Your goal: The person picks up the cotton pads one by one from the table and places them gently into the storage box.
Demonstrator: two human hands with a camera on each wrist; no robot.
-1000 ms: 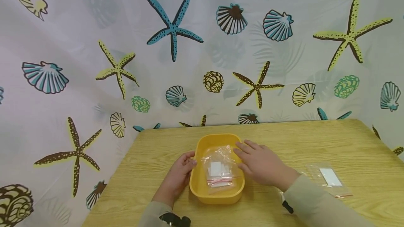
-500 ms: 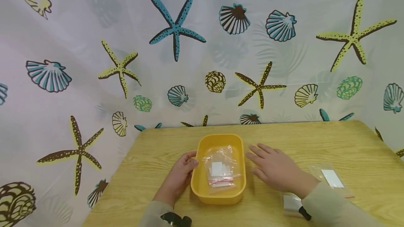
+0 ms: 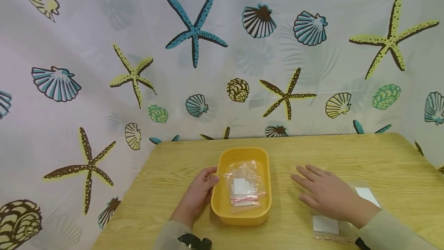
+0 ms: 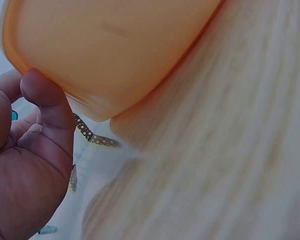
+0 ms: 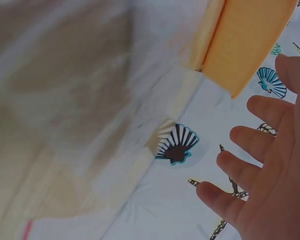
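A yellow plastic tub (image 3: 239, 220) stands at the table's middle in the head view. Inside it lie several clear zip bags (image 3: 244, 188) with white pieces in them. My left hand (image 3: 197, 194) grips the tub's left rim between thumb and fingers; the left wrist view shows the thumb (image 4: 47, 97) at the tub's edge. To the right, my right hand (image 3: 327, 194) is spread and holds nothing, above two more zip bags. One bag (image 3: 326, 225) lies just below the palm, while the other bag (image 3: 367, 194) is partly hidden behind the hand.
The wood-grain table (image 3: 184, 157) reaches back to a hanging sheet (image 3: 222, 57) printed with starfish and shells. A dark wrist strap (image 3: 194, 241) sits on the left sleeve.
My right hand has left the tub's right rim and moved right, over the bags on the table. The left hand keeps its grip on the tub.
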